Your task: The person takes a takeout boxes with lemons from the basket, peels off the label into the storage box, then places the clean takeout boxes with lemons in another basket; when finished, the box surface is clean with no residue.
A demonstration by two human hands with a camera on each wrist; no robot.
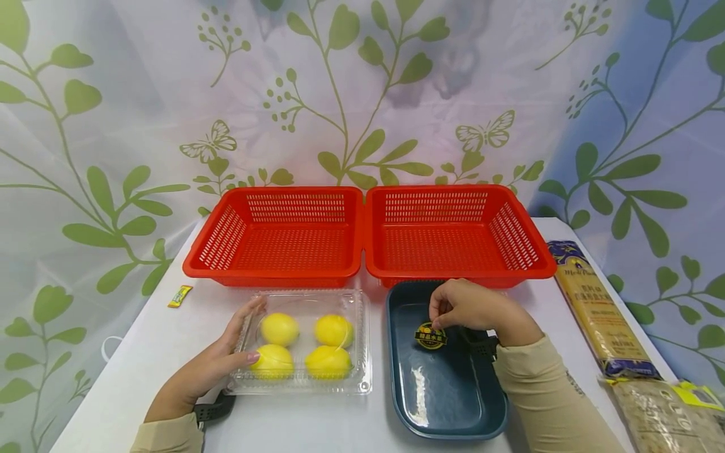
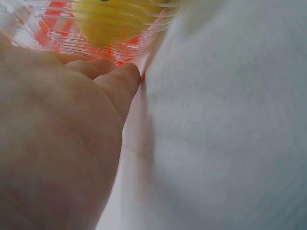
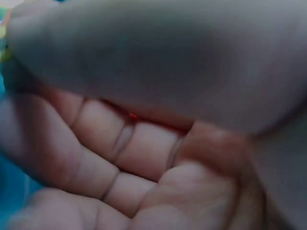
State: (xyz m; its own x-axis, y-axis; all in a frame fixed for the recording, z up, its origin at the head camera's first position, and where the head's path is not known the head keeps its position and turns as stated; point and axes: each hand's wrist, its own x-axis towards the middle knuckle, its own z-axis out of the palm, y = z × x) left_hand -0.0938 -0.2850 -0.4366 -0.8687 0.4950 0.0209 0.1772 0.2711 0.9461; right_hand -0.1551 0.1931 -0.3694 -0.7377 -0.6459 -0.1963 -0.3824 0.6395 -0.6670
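A clear plastic clamshell box (image 1: 306, 299) holding several yellow lemons (image 1: 328, 362) lies on the white table. My left hand (image 1: 212, 368) grips its left side, the thumb over the front left corner and the fingers along the edge. In the left wrist view, the fingers of that hand (image 2: 72, 115) meet the ribbed side of the box. A black and gold oval label sticker (image 1: 430, 337) is pinched at its upper right edge between thumb and fingertips of my right hand (image 1: 472, 308), over the dark blue rectangular dish (image 1: 436, 409). Curled fingers fill the right wrist view.
Two red plastic baskets (image 1: 277, 274) (image 1: 459, 275) stand side by side behind the box and dish. On the right lie a long pasta packet (image 1: 603, 314) and a clear bag of brownish contents (image 1: 668, 412). A small yellow wrapped candy (image 1: 180, 296) lies at left.
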